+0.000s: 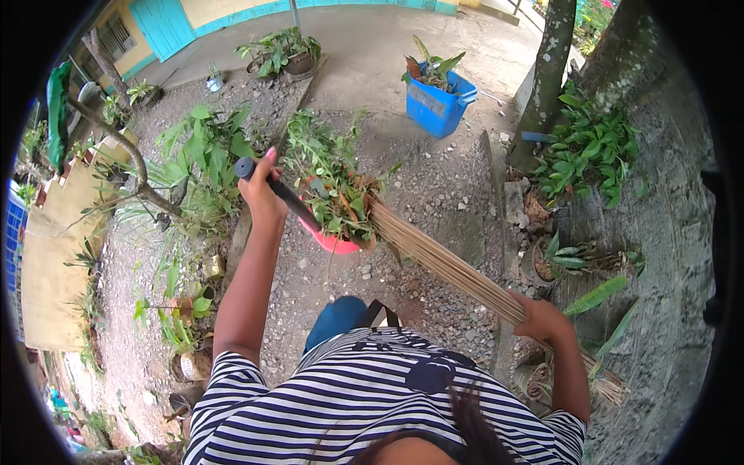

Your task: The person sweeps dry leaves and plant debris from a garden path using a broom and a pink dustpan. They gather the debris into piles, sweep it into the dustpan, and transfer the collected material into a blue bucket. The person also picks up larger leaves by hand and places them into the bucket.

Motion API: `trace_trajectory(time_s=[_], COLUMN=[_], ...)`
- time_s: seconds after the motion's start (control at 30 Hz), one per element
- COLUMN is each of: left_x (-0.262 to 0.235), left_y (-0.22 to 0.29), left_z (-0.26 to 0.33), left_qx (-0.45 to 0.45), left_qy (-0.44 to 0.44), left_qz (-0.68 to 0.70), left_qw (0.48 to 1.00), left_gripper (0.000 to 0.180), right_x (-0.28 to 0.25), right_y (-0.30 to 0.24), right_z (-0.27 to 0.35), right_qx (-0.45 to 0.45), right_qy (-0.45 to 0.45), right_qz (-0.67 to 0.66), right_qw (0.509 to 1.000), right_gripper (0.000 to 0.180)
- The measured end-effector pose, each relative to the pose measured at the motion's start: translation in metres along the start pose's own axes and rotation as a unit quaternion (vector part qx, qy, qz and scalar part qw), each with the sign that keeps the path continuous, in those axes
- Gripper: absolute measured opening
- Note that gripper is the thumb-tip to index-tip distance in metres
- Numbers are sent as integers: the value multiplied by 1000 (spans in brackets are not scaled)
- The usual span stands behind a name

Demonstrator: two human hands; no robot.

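My left hand is closed around the black handle of a red dustpan. A heap of green weeds and dry leaves fills the pan and hides most of it. In my right hand is a stick broom of thin brown twigs, gripped toward its bound end. The broom slants across in front of me, and its far tips press against the right side of the leaf heap.
A blue bin with plant waste stands ahead on the gravel. Potted plants sit farther back on the left. Tree trunks and a leafy bush border the right, beside a rough grey wall. A bent branch crosses the left.
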State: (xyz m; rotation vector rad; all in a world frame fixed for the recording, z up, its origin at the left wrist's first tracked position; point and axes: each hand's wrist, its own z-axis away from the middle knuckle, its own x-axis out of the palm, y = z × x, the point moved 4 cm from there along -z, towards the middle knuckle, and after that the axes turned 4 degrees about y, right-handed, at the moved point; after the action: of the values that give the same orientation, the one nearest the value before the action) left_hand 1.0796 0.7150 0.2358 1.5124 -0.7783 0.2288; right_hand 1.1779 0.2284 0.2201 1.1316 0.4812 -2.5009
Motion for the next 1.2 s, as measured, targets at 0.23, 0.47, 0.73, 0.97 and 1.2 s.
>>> trace_trajectory(time_s=[0.23,0.47,0.73,0.97,1.2], left_x=[110,216,356,468,584], left_y=[-73,-149,-220,-293,-392], left_z=[-100,-203,-296,-344,-386], left_qx=[-1,-33,-43,-55,-68], left_qy=[-19,-57,-99,-109,-112], left_qz=[29,54,67,77,64], left_qw=[999,996,992,989,989], left_gripper=[20,23,15,11,14], right_x=[-107,-211,-320,-408,-475], right_y=[34,20,24,62,127], right_z=[-98,-181,-252,-323,-415], right_qx=[23,75,127,140,163], right_qy=[47,64,113,158,166], right_qz=[-1,-15,-1,0,-22], right_qw=[999,995,986,977,972], right_gripper=[86,88,87,89,87])
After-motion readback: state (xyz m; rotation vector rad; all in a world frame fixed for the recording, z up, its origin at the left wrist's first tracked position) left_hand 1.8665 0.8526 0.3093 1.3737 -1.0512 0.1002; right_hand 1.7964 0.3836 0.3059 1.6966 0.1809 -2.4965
